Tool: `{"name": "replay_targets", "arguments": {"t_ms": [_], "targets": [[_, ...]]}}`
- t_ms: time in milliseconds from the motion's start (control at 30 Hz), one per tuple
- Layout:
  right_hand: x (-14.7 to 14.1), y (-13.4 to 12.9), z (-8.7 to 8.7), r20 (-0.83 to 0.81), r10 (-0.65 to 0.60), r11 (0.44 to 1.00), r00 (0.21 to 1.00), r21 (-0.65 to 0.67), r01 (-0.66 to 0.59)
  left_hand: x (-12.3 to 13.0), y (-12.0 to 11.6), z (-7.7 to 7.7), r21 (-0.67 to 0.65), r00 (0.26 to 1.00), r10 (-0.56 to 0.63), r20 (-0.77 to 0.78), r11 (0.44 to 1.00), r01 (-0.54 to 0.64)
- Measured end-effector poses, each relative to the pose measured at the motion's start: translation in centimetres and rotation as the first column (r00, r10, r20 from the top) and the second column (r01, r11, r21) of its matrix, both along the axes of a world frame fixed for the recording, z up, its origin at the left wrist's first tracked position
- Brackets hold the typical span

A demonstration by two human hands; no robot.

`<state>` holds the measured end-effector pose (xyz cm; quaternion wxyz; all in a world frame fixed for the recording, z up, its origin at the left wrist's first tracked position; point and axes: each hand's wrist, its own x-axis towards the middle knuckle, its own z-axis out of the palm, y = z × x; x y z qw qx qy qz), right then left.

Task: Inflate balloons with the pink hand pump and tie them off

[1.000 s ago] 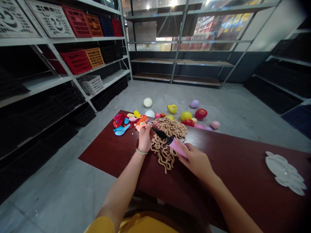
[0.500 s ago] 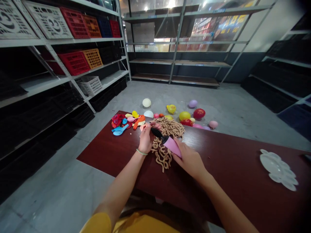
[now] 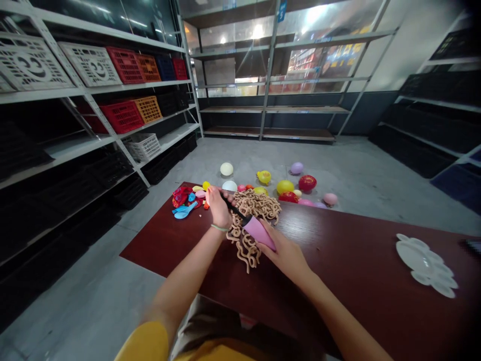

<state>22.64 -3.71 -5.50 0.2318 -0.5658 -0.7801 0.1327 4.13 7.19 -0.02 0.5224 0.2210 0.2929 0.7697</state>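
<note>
Sleeve: a yellow sleeve (image 3: 145, 341) sits nearest the camera, well behind the fingers.

Right hand: the right hand (image 3: 286, 256) has its fingers closed around the pink body of a hand pump (image 3: 258, 233).

Pump: its long axis slants from lower right to upper left, and its black nozzle (image 3: 231, 205) points up and left, ending at the left fingers.

Left hand: the left hand (image 3: 219, 209), with a pale green wristband (image 3: 219, 227), has its fingers (image 3: 212, 196) pinched narrowly at the nozzle tip. A small pale orange piece there is too small to name.

Heap: tan curly strands (image 3: 250, 225) lie just beneath the pump, between both hands' fingers.

Table: a dark red table (image 3: 345, 250) runs under the hands. A white scalloped plate (image 3: 424, 263) lies well right of the right fingers, and flat balloons (image 3: 184, 203) lie just left of the left fingers.

Floor: inflated balloons (image 3: 285, 187) lie on the concrete floor (image 3: 356, 170) beyond the fingers.

Shelves: metal shelves (image 3: 270, 110) and plastic crates (image 3: 126, 65) stand farthest off.
</note>
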Motion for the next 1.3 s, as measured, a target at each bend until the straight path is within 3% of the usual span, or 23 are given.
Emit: {"name": "replay_targets", "arguments": {"t_ms": [200,300,433,567,667,800,967,1067,1167,1300], "targets": [[0.3,0.0,-0.1,0.001,0.065,0.998,0.998,0.025,-0.065,-6.1,3.9,3.6,-0.058,0.992,0.128,-0.023,0.990,-0.129],[0.3,0.0,-0.4,0.014,0.079,0.992,0.997,0.097,-0.080,-6.8,4.1,4.3,-0.050,0.989,0.144,-0.023,0.988,-0.145],[0.1,-0.2,-1.3,-0.002,0.003,0.996,1.000,0.092,-0.003,-3.5,2.6,3.1,-0.036,0.994,0.103,-0.045,0.994,-0.105],[-0.1,-0.3,-1.8,-0.052,-0.066,0.995,0.996,0.067,0.069,1.4,0.1,0.5,-0.026,0.993,-0.076,-0.089,0.997,0.074],[-0.1,-0.3,-1.6,-0.068,-0.081,0.995,0.994,0.058,0.085,3.2,-1.0,-0.8,-0.031,0.983,-0.134,-0.123,0.991,0.131],[-0.5,-0.5,-1.4,-0.103,-0.008,0.999,0.995,0.045,0.013,0.8,0.1,0.2,-0.096,0.976,-0.156,-0.151,0.985,0.142],[-1.4,-0.9,-1.1,-0.110,0.070,0.997,0.991,0.037,-0.066,-6.3,3.5,3.5,-0.114,0.989,-0.036,-0.141,0.993,0.020],[-1.6,-1.0,-0.9,-0.072,0.060,0.998,0.996,0.039,-0.057,-8.4,4.6,4.0,-0.132,0.993,0.033,-0.109,0.990,-0.048],[-1.5,-0.9,-0.8,-0.062,0.005,1.000,0.998,0.016,-0.004,-7.1,4.4,3.3,-0.139,0.996,0.050,-0.073,0.989,-0.060],[-1.1,-0.8,-0.9,-0.074,-0.075,0.997,0.994,-0.020,0.074,-2.1,2.0,1.1,-0.113,0.995,-0.036,-0.091,0.993,0.025]]}}
